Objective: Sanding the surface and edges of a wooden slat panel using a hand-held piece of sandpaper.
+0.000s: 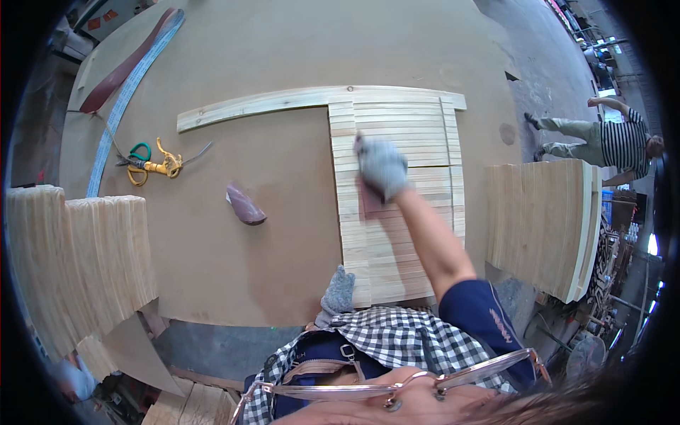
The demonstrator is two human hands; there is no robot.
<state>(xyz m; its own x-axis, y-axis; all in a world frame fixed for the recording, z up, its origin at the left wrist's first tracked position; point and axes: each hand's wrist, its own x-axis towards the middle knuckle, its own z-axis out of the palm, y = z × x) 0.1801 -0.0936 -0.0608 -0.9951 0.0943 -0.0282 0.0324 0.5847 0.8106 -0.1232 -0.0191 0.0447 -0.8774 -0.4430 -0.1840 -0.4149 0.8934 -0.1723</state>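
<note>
My right hand (382,168), in a grey glove, presses a reddish-brown sheet of sandpaper (370,204) onto a flat row of pale wooden slats (407,113). The sheet shows below the palm and past the fingertips; the rest of it is hidden. My left hand (338,289), gloved too, lies at the near left corner of the slats with its fingers stretched forward and nothing seen in it. Along the slats' far ends runs a long wooden strip (255,105), reaching out to the left. A curled piece of sandpaper (246,204) rests on the board left of the slats.
On the left lie yellow-and-green-handled scissors (152,166), a blue strip (131,95) and a brown abrasive belt (131,60). Stacked wood stands at the left (78,262) and right (538,219). A person in a striped shirt (623,147) is off to the right.
</note>
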